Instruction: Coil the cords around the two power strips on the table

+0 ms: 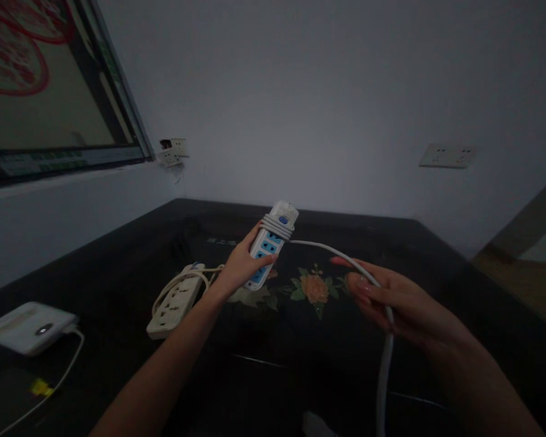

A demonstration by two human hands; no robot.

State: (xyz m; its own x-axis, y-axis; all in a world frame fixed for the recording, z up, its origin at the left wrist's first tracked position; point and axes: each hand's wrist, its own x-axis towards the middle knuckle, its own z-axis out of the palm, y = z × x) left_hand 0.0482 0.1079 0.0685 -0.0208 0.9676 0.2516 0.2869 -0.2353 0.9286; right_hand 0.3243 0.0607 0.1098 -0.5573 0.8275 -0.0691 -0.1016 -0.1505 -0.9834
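Observation:
My left hand (247, 262) grips a white power strip (286, 210) with blue sockets, holding it tilted above the dark table. Several turns of its white cord are wound around the strip's upper end, close to a blue switch. From there the cord (318, 244) runs right to my right hand (382, 291), whose thumb and fingers are closed on it. Below that hand the cord hangs down to the bottom edge of the view. Beneath my left forearm lies a second, cream power strip (177, 303) with its own cord looped over it.
A white box-shaped device (30, 328) with a cable and a yellow tag (42, 388) lies at the left. The black glossy table (273, 388) has a printed flower. Wall sockets (448, 156) are at the right and in the far left corner, near a window (73, 91).

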